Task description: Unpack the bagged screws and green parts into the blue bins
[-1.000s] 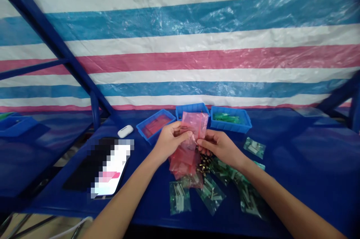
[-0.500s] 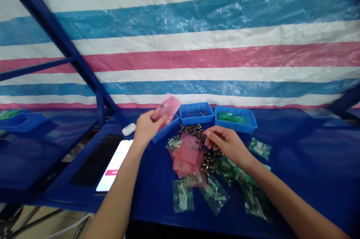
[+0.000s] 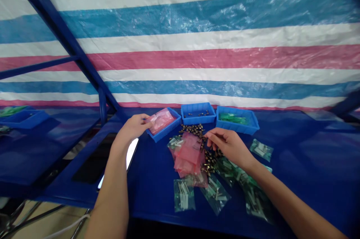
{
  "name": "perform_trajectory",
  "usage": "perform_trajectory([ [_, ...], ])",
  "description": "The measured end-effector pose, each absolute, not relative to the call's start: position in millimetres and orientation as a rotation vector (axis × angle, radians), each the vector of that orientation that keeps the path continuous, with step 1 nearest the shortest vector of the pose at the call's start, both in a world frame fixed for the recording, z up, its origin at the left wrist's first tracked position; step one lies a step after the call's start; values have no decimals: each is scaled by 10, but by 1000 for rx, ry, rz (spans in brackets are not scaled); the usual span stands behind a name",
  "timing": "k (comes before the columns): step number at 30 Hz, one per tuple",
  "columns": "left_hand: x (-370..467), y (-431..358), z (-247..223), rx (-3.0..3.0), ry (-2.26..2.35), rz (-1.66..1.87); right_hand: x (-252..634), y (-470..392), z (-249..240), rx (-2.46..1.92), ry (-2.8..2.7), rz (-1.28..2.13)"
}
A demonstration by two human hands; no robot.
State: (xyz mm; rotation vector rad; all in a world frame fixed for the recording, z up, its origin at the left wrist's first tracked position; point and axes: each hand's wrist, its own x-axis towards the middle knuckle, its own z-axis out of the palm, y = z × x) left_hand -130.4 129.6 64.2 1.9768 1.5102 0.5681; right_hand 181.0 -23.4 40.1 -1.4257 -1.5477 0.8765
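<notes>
My left hand [image 3: 137,124] is at the left end of a blue bin [image 3: 165,133], thumb and fingers closed on the edge of a pink plastic bag [image 3: 161,120] lying in it. My right hand [image 3: 225,142] hovers at a heap of small brass-coloured metal fittings [image 3: 209,160], its fingertips pinched together; whatever is between them is too small to make out. Left of that hand lies a stack of pink bags [image 3: 189,154]. Clear bags of white strips [image 3: 183,195] lie nearer me, and more filled bags [image 3: 254,196] sit under my right forearm.
Behind the heap stand a blue bin with a few fittings [image 3: 198,119] and another holding green bags [image 3: 233,118]. A phone [image 3: 131,153] lies partly under my left forearm. A blue metal frame [image 3: 84,64] slants up at the left, before a striped tarp [image 3: 213,59].
My left hand has lowered the pink bag from above the left bin down into it, moving left and down. The right hand stays pinched by the metal fittings, nearly unmoved.
</notes>
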Motion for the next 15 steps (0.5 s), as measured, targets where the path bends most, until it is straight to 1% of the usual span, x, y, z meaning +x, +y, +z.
perform_trajectory([
  [4, -1235, 1303, 643, 2263, 1794, 486, 1803, -242, 398, -1435, -1553, 857],
  [10, -1030, 1142, 642, 2401, 2065, 324, 1807, -248, 402, -1436, -1567, 844],
  [11, -987, 1103, 649, 2456, 2120, 331, 1810, -248, 399, -1435, -1567, 844],
  [13, -905, 1049, 658, 2598, 2165, 456, 1816, -250, 394, -1440, -1572, 827],
  [15, -836, 1034, 651, 2698, 2039, 574, 1821, -252, 394, -1454, -1595, 779],
])
